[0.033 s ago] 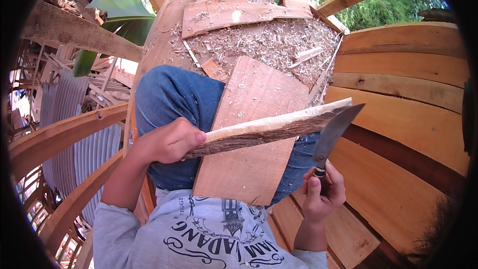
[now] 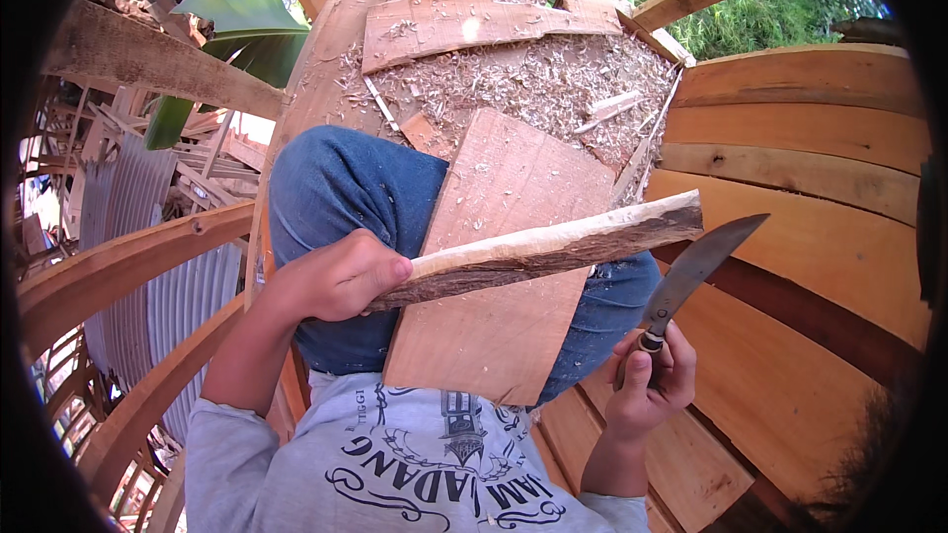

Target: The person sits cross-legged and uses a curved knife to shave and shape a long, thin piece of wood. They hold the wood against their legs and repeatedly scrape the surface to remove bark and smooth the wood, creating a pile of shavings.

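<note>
My left hand [image 2: 354,278] is closed round the near-left end of a long wooden stick [image 2: 553,249]. Its upper face is pale and freshly cut, while dark rough bark covers the side toward me. The stick slants up to the right, crossing above a flat wooden board [image 2: 494,345] that lies over my lap. In my right hand [image 2: 656,375] is the dark handle of a knife [image 2: 697,271]. The broad blade points up and right, just apart from the stick's far end, and touches nothing.
Wood shavings [image 2: 513,89] cover the floor ahead, where a rough plank [image 2: 464,25] lies. Board cladding [image 2: 780,197] rises on the right. Curved wooden rails [image 2: 138,247] run along the left, with corrugated sheets [image 2: 197,336] beyond. A banana leaf [image 2: 242,25] hangs at the upper left.
The knife has swung outward to the right, away from the stick's far end, which it partly covered before. My left hand and the stick have hardly moved.
</note>
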Demonstrator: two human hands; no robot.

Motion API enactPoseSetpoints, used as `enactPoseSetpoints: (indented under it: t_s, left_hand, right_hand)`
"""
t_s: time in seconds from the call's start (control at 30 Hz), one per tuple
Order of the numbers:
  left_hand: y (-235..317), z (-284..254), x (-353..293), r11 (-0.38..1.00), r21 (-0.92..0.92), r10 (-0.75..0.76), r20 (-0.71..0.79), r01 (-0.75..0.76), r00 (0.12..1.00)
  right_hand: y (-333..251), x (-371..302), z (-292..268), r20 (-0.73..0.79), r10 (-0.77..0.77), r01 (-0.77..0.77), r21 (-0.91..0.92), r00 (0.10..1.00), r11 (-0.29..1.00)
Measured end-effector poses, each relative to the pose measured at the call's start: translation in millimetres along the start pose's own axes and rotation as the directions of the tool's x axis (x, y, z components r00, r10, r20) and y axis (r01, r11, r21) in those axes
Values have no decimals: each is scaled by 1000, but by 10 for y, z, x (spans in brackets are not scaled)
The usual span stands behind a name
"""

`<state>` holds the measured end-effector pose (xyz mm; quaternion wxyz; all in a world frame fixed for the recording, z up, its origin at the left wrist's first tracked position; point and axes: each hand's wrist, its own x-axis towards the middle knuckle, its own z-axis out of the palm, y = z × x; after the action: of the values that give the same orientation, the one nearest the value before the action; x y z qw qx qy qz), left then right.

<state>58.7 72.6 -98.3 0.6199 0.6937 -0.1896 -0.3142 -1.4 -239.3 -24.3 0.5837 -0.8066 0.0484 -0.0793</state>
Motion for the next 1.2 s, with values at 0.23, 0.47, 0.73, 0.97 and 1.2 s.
enactPoseSetpoints:
  t_s: [0.23,0.47,0.73,0.97,1.2]
  left_hand:
    - [-14,-8,-14,999,26,-22,1,22,1000]
    - [-50,-26,-28,1000,5,-29,-4,29,1000]
    - [-77,-43,-33,999,-25,-42,21,43,999]
    - [-39,-37,-20,988,-91,-119,39,122,992]
    - [-12,-56,-2,985,-99,-135,48,140,990]
  right_hand:
    - [61,13,-67,151,-80,98,-111,985,989]
    - [38,48,-81,351,-71,175,-273,934,946]
    - [67,-16,-21,217,-2,39,-165,976,985]
    - [70,16,53,304,25,36,-194,952,980]
    - [77,86,105,35,-34,27,175,999,984]
